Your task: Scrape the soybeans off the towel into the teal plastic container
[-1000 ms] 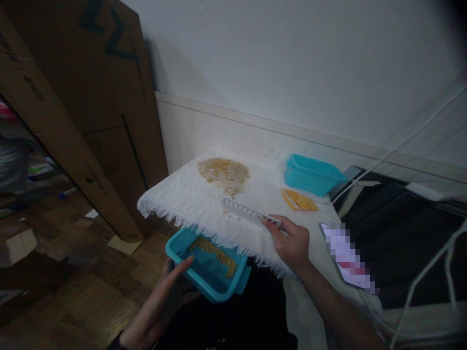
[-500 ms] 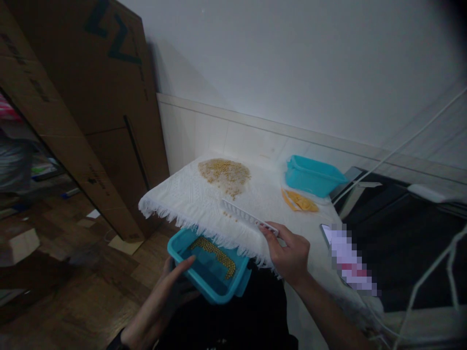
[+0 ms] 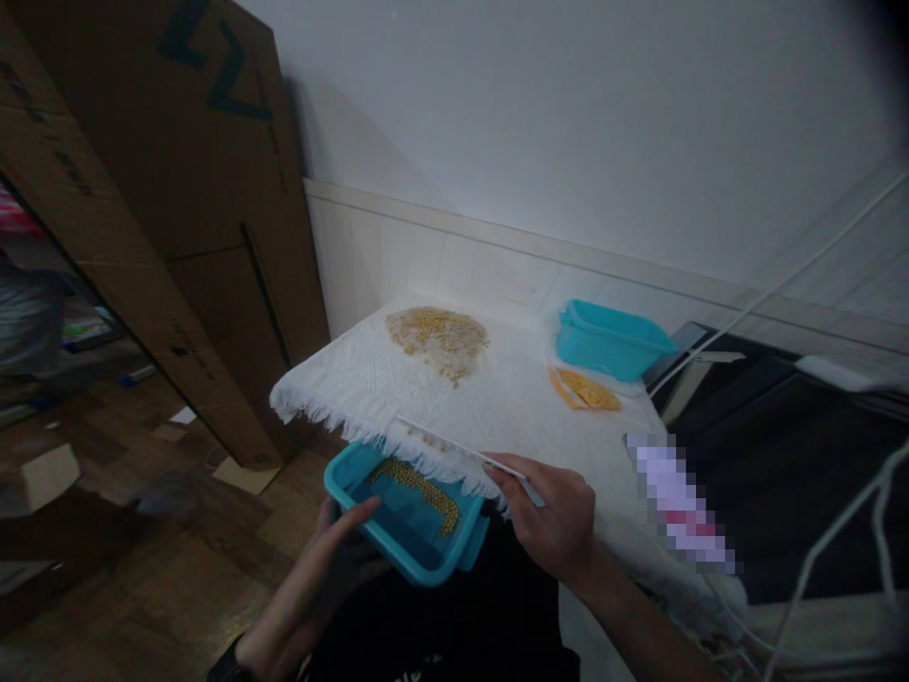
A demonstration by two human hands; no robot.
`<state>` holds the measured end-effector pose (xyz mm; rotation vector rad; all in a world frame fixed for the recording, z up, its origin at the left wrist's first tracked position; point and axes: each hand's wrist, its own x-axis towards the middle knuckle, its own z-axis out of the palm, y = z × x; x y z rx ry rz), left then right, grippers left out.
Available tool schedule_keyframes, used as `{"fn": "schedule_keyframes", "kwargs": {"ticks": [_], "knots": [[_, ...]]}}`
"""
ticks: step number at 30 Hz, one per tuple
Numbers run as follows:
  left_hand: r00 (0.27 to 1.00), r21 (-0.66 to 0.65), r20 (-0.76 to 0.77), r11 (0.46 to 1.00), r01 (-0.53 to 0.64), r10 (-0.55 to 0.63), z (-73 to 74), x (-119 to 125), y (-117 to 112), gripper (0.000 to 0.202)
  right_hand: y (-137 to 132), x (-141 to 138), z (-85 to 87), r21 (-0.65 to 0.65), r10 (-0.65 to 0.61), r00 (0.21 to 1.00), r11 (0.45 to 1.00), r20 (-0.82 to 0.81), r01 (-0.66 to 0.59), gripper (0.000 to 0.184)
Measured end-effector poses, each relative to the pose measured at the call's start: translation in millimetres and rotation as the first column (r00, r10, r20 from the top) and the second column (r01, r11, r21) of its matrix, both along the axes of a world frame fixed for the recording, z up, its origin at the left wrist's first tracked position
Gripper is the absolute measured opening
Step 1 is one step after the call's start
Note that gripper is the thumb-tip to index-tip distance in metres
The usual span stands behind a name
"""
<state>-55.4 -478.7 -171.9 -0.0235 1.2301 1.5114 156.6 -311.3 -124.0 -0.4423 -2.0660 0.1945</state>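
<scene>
My left hand (image 3: 333, 545) grips the near left side of a blue plastic basket (image 3: 454, 559), thumb over its rim. A band of yellow soybeans (image 3: 418, 488) lies in the basket, which sits just under the fringed edge of a white cloth (image 3: 341, 379). My right hand (image 3: 550, 511) is closed on one end of a thin white plastic strip (image 3: 454, 447), held almost edge-on at the cloth's front. A few loose beans (image 3: 426, 439) lie beside the strip. Farther back on the cloth spreads a pile of soybeans mixed with pale grains (image 3: 436, 336).
A second blue basket (image 3: 611, 346) stands at the back right, with a yellow packet (image 3: 583, 388) before it. A phone with a blurred screen (image 3: 682, 507) lies at the right, near white cables (image 3: 816, 549). A tall cardboard box (image 3: 213, 237) stands at the left.
My right hand has drawn the white strip toward the cloth's front edge and slightly left, with the loose beans shifting the same way. The left hand and basket have barely moved.
</scene>
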Motion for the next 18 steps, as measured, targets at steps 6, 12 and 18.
{"fn": "schedule_keyframes", "kwargs": {"ticks": [6, 12, 18], "knots": [[0.999, -0.025, -0.01, 0.999, -0.035, 0.035, -17.9, -3, 6, 0.077, 13, 3, -0.6, -0.284, -0.159, 0.979, 0.952, -0.128, 0.117, 0.027], [0.997, -0.013, -0.077, 0.999, -0.029, 0.028, -22.6, -10, 4, 0.088, 79, 6, -1.9, -0.376, -0.324, 0.918, 0.899, -0.227, 0.224, 0.036], [0.994, -0.052, -0.107, 0.998, 0.022, -0.028, -18.7, -16, 2, 0.084, 108, -3, -3.6, -0.409, -0.261, 0.952, 0.896, -0.163, 0.176, 0.042]]}}
